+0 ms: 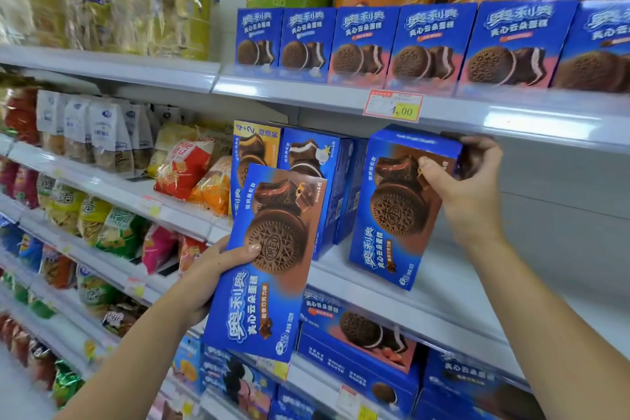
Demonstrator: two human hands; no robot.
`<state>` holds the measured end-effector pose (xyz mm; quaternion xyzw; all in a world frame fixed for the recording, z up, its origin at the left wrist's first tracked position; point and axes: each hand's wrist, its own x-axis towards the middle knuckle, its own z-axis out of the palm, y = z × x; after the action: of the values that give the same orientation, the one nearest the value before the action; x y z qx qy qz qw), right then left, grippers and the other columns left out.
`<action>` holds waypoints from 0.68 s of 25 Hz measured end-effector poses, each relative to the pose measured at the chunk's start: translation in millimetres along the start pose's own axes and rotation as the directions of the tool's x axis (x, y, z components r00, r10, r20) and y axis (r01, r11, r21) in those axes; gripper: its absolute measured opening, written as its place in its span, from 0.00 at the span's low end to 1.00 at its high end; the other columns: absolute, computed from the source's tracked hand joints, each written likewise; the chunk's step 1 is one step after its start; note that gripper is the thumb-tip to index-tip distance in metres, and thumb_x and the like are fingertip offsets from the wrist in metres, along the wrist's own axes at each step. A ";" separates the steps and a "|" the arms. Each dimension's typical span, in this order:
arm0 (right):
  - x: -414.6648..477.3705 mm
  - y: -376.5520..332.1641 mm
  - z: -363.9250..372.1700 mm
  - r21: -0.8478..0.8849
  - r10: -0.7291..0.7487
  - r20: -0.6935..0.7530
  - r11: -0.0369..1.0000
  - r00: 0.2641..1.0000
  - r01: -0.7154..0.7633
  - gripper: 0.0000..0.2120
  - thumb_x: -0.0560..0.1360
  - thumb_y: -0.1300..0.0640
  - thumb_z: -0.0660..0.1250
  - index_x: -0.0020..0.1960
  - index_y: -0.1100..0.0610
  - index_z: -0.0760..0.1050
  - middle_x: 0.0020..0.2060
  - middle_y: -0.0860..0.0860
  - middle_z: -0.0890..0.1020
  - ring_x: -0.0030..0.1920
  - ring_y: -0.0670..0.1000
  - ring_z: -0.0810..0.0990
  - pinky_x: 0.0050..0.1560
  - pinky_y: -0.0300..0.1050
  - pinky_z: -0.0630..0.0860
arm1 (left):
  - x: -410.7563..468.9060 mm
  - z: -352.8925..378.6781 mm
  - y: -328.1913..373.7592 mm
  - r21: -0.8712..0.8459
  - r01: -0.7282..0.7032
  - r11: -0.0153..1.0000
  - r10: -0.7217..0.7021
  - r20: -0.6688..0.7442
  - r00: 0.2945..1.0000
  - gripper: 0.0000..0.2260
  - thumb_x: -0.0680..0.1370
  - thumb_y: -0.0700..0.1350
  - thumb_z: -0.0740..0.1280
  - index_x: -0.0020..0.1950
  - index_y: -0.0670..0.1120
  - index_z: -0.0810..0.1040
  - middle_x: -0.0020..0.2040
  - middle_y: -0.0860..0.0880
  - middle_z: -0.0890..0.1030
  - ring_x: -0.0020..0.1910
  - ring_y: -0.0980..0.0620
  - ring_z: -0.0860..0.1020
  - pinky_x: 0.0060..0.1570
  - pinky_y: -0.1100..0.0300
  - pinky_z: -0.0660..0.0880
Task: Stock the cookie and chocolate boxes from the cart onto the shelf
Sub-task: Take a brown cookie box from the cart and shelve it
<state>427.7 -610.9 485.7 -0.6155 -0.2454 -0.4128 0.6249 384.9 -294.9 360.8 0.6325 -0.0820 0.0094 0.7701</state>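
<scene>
Fingers (485, 147), right hand (467, 191): behind box (392, 215) top | left hand (208, 269): round second box (262, 310)

Your left hand (218, 269) grips blue cardboard cookie box (269, 262) with brown chocolate-cookie picture, thumb across printed cookie, box tilted, held in front of shelf. Your right hand (467, 187) pinches top right corner of second matching blue box (399, 208), near upright, base at white metal shelf board (443, 286), just beside standing blue boxes (313, 181).

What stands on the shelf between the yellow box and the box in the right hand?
The head view shows blue cookie boxes standing between the yellow box and the held box in the right hand.
</scene>
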 end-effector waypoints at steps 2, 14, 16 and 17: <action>5.8 8.4 2.9 0.006 -0.009 0.007 1.000 1.000 0.009 0.28 0.64 0.55 0.76 0.57 0.54 0.64 0.55 0.54 0.75 0.53 0.47 0.78 0.59 0.40 0.74 | 0.5 -4.4 0.5 -0.001 -0.002 1.000 0.002 -0.010 1.000 0.49 0.45 0.57 0.83 0.62 0.41 0.74 0.46 0.36 0.84 0.37 0.40 0.84 0.36 0.51 0.81; -21.6 63.6 17.6 -0.101 0.460 0.113 0.887 0.881 -0.450 0.38 0.67 0.56 0.76 0.70 0.50 0.60 0.58 0.53 0.78 0.50 0.44 0.80 0.57 0.49 0.78 | -0.1 -18.1 -0.9 -0.014 0.026 1.000 -0.026 0.002 1.000 0.47 0.48 0.56 0.84 0.63 0.40 0.74 0.51 0.31 0.81 0.41 0.36 0.83 0.43 0.46 0.81; -44.4 68.4 20.2 -0.179 0.549 0.184 0.834 0.815 -0.522 0.44 0.62 0.49 0.77 0.72 0.49 0.58 0.59 0.50 0.77 0.52 0.47 0.81 0.56 0.51 0.79 | 0.4 -16.1 -1.6 -0.006 0.033 0.999 -0.033 0.006 0.999 0.48 0.48 0.56 0.84 0.63 0.40 0.73 0.50 0.32 0.82 0.40 0.36 0.83 0.43 0.46 0.81; -52.6 67.8 21.5 -0.200 0.581 0.209 0.813 0.787 -0.547 0.45 0.61 0.47 0.76 0.72 0.47 0.57 0.58 0.48 0.78 0.51 0.47 0.82 0.52 0.49 0.80 | 0.5 -13.9 -1.7 -0.002 0.037 0.999 -0.036 0.012 0.999 0.49 0.47 0.56 0.84 0.63 0.40 0.73 0.49 0.32 0.82 0.39 0.36 0.83 0.41 0.47 0.81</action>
<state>459.2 -585.5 407.0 -0.7483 -0.1026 -0.1375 0.6408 387.2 -281.7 356.6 0.6329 -0.0750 -0.0084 0.7705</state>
